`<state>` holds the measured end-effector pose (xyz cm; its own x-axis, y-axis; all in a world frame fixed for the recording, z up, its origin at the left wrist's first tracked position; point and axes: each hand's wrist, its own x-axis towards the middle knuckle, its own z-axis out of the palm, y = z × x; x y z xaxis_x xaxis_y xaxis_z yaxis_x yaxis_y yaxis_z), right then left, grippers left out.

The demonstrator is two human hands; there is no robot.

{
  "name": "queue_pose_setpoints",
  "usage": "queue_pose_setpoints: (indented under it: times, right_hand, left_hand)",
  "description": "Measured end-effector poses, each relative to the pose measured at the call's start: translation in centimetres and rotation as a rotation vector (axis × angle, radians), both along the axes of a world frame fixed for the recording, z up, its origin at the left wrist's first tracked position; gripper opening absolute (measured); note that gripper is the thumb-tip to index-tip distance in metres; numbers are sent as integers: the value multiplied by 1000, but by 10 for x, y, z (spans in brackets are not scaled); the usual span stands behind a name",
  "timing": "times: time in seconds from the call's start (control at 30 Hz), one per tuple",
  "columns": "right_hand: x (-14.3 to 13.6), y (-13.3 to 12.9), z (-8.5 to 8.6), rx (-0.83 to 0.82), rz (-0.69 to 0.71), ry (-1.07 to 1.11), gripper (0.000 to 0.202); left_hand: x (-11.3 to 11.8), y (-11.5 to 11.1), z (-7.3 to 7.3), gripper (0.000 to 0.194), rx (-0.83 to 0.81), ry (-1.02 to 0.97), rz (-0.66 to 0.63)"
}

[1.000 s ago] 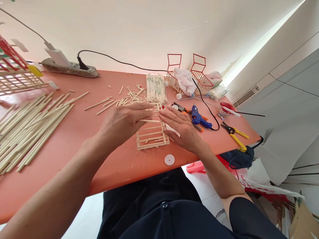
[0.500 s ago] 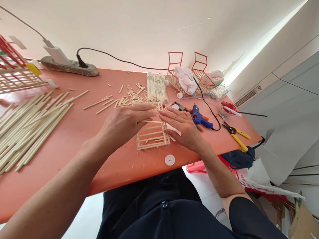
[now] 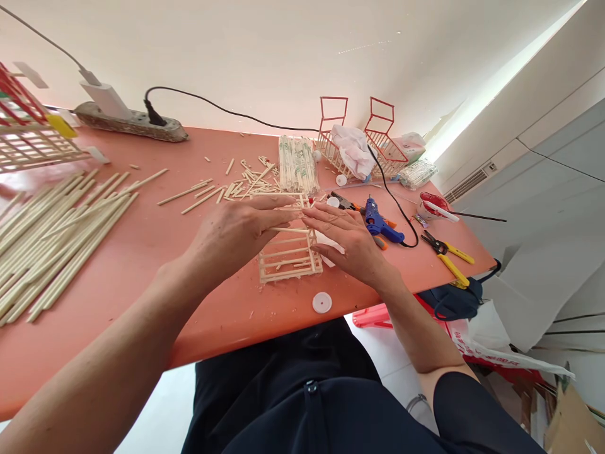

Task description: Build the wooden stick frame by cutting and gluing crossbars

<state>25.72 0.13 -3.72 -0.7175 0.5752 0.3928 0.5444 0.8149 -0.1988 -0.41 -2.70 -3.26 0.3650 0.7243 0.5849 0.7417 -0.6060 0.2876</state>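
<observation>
A small frame of pale wooden sticks (image 3: 290, 258) sits on the orange table below both hands. My left hand (image 3: 241, 227) reaches over its left and far side, thumb and fingers close together on the frame, with one stick (image 3: 293, 231) emerging below the thumb. From the right, my right hand (image 3: 345, 236) rests on the frame's far right part, its fingers stretched out and its thumb apart by the upright. The fingertips of the two hands nearly meet and hide the far end of the frame. A white disc (image 3: 322, 302) lies on the table nearer me.
Long sticks (image 3: 70, 233) lie at left, short cut pieces (image 3: 253, 180) and a bagged bundle (image 3: 297, 164) beyond the frame. At right are a blue glue gun (image 3: 380, 224), yellow-handled pliers (image 3: 451, 261) and a red-stained cup (image 3: 432, 205). Stick-built models (image 3: 382, 142) and a power strip (image 3: 137, 126) stand behind.
The hands and the frame stay almost exactly where they were. Only the view has shifted very slightly.
</observation>
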Motion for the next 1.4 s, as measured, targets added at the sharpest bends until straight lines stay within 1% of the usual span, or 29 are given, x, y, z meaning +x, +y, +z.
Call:
queue_pose_setpoints:
  times: [0.27,0.57,0.93,1.17,1.4]
  right_hand:
    - [2,0,3,-28,-3,-20,50]
    - [1,-1,4,-23,8,-7,53]
    - [-2,-6,9,-32,-32,-56,48]
    - [0,-1,7,-36,-34,-46,60]
    - [-1,0,10,0,-4,-88,53]
  left_hand:
    - [-1,2,-3,34,-15,2,7]
    - [-1,0,-1,35,-35,-4,17]
    - [-1,0,1,37,-61,12,18]
    - [0,0,1,38,-63,17,19]
    - [-1,0,1,36,-59,12,19]
